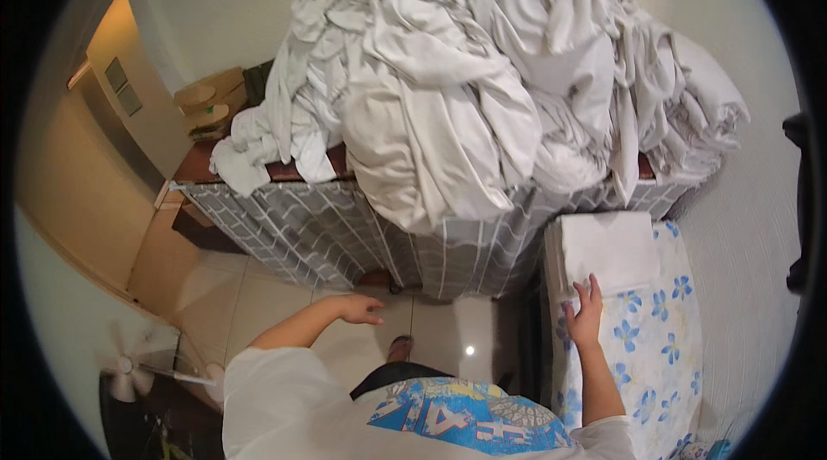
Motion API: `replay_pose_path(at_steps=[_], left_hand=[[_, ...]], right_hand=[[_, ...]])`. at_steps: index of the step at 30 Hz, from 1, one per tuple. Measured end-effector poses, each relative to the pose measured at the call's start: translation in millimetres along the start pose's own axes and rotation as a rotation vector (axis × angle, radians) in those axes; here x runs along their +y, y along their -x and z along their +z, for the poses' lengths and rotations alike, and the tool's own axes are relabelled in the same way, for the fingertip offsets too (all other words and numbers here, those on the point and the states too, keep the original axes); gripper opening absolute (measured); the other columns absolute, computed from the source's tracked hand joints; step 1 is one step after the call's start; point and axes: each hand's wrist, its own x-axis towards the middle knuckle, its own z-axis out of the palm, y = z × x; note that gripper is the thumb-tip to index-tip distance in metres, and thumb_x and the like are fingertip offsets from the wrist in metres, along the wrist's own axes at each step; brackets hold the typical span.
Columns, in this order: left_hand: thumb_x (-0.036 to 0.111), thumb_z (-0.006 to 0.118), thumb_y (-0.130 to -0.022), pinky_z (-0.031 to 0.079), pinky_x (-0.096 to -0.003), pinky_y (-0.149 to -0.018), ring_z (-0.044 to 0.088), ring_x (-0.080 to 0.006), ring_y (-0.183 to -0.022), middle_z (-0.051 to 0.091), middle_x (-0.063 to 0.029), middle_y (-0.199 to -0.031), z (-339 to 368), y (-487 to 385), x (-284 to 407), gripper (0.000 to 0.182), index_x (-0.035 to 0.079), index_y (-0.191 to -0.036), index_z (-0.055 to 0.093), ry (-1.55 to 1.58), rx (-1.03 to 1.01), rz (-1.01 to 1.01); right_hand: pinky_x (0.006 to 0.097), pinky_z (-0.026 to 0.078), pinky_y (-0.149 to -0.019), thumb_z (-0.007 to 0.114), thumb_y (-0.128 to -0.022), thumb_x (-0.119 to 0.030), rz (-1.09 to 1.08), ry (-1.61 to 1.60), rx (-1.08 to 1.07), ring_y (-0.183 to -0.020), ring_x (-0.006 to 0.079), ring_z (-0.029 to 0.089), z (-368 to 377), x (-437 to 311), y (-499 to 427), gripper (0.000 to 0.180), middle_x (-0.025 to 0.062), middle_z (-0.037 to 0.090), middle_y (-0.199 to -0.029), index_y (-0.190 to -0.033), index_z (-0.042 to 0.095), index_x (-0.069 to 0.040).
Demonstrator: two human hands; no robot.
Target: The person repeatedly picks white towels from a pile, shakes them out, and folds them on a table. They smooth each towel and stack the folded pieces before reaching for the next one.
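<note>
My left hand hangs over the tiled floor in front of my body, fingers slightly curled and apart, holding nothing. At the near edge of a stack of folded white cloths, my right hand is spread with nothing in its grip. Whether its fingertips touch the stack, I cannot tell. The stack lies at the far end of a surface with a blue-flowered white cover. Ahead of me rises a large heap of crumpled white cloths, some hanging over the front edge of a table.
A grey patterned curtain hangs along the table's front. Cardboard pieces are at its left end. An electric fan stands at the lower left, near a dark surface. A textured wall bounds the right side; a door is at the left.
</note>
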Motion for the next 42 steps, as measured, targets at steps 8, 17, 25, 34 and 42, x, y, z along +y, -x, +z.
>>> replay_pose_path(at_steps=[8, 17, 25, 34, 42], left_hand=[[0.048, 0.064, -0.089, 0.043, -0.0402, -0.103, 0.052, -0.0338, -0.126, 0.052, -0.0186, -0.139, -92.9, 63.9, -132.0, 0.068, 0.01, -0.142, 0.044, 0.321, 0.435, 0.071], [0.031, 0.065, -0.093, 0.049, -0.0362, -0.094, 0.059, -0.0258, -0.114, 0.054, -0.0146, -0.136, -92.0, 138.7, -248.8, 0.059, 0.006, -0.142, 0.044, 0.525, 0.401, 0.194], [0.014, 0.071, -0.087, 0.049, -0.0351, -0.094, 0.057, -0.0244, -0.116, 0.053, -0.0136, -0.136, -112.9, 161.2, -300.0, 0.063, -0.001, -0.14, 0.041, 0.886, 0.693, 0.358], [0.037, 0.049, -0.101, 0.052, -0.0409, -0.091, 0.055, -0.0278, -0.119, 0.049, -0.0108, -0.138, -313.5, 168.9, -241.3, 0.054, 0.008, -0.145, 0.036, 0.913, 1.684, 0.796], [0.037, 0.048, -0.101, 0.051, -0.0406, -0.095, 0.056, -0.0248, -0.119, 0.053, -0.0111, -0.135, -446.8, 374.8, -328.0, 0.048, 0.007, -0.138, 0.042, 1.118, 1.917, 1.39]], right_hand=[[0.043, 0.043, -0.097, 0.07, -0.075, -0.001, -0.66, -0.129, 0.415, -0.112, 0.0361, 0.054, -14.2, -302.5, -210.9, 0.034, 0.0172, 0.055, -0.125, -0.109, 0.064, -0.007], [0.0456, 0.05, -0.088, 0.075, -0.077, -0.033, -0.379, -0.153, 0.417, -0.107, 0.0416, 0.06, 128.3, -618.9, -423.5, 0.062, 0.0219, 0.055, -0.128, -0.125, 0.055, -0.001], [0.0418, 0.054, -0.074, 0.066, -0.076, -0.005, -0.874, -0.773, -0.016, -0.084, 0.033, 0.068, 164.8, -773.5, -360.0, 0.034, 0.0205, 0.069, -0.092, -0.109, 0.062, 0.003], [0.0397, 0.051, -0.076, 0.068, -0.084, -0.012, -0.92, -0.876, -0.701, -0.087, 0.0337, 0.066, 211.2, -701.8, -179.6, 0.023, 0.0189, 0.065, -0.087, -0.103, 0.064, 0.0], [0.0473, 0.043, -0.1, 0.078, -0.074, -0.025, -0.722, 0.037, 0.022, -0.121, 0.0406, 0.048, 202.0, -612.9, -318.8, 0.065, 0.0193, 0.041, -0.141, -0.132, 0.051, -0.014]])
